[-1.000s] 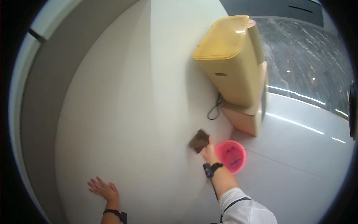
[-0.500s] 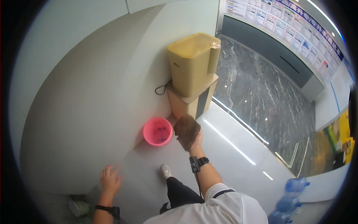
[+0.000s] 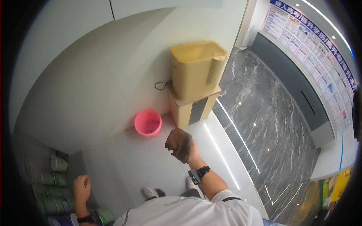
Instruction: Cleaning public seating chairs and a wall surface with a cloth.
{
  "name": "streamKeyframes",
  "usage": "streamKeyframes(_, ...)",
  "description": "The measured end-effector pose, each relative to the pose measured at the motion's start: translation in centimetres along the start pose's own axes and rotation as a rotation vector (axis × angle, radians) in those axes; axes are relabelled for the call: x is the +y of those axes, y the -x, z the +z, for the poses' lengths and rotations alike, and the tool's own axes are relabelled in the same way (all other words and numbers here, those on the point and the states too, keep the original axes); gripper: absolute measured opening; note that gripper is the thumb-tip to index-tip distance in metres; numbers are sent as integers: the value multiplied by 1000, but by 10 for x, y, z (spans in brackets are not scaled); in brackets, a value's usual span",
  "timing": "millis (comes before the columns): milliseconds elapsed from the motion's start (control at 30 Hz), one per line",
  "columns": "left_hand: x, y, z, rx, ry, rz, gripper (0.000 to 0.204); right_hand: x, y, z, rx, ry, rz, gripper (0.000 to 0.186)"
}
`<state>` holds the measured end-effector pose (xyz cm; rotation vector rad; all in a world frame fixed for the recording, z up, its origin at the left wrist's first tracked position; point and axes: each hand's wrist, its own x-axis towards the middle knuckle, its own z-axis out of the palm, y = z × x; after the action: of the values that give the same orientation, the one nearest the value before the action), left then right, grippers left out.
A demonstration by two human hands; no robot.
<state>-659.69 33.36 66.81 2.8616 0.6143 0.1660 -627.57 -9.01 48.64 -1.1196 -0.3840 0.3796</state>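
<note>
A folded brown cloth point(image 3: 177, 144) with an uneven edge is in my right hand point(image 3: 194, 153). My fingers are around its right side, partly hidden behind it. Beyond the cloth, a little to the left, a pink bucket point(image 3: 140, 123) stands on the floor by the wall. Small dark bluish marks or bits show inside it, too small to make out. My left hand point(image 3: 81, 189) hangs at the lower left, fingers loosely bent and thumb apart, with nothing visible in it. Several round tubs with green labels point(image 3: 53, 179) are nearest to it.
A tall yellowish container point(image 3: 192, 71) stands on a beige cabinet point(image 3: 183, 113) against the wall, with a dark cord point(image 3: 160, 86) beside it. Dark marbled flooring point(image 3: 260, 109) borders the light tiles on the right. A counter point(image 3: 330, 154) stands at far right.
My right hand has brought the cloth lower and slightly left, away from the cabinet. My left hand has moved left towards the tubs, its fingers more bent. The view has shifted, showing more tubs.
</note>
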Motion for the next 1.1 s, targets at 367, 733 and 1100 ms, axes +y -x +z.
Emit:
streamKeyframes(367,176,-42,-17,-3,48,171,24,-58,129,-154,392,-596,473,53)
streamKeyframes(733,91,28,-29,163,52,-131,22,-169,-128,-104,235,-553,-118,55)
streamKeyframes(1100,-107,145,-43,440,79,-443,22,-368,-388,273,364,278,-1246,46)
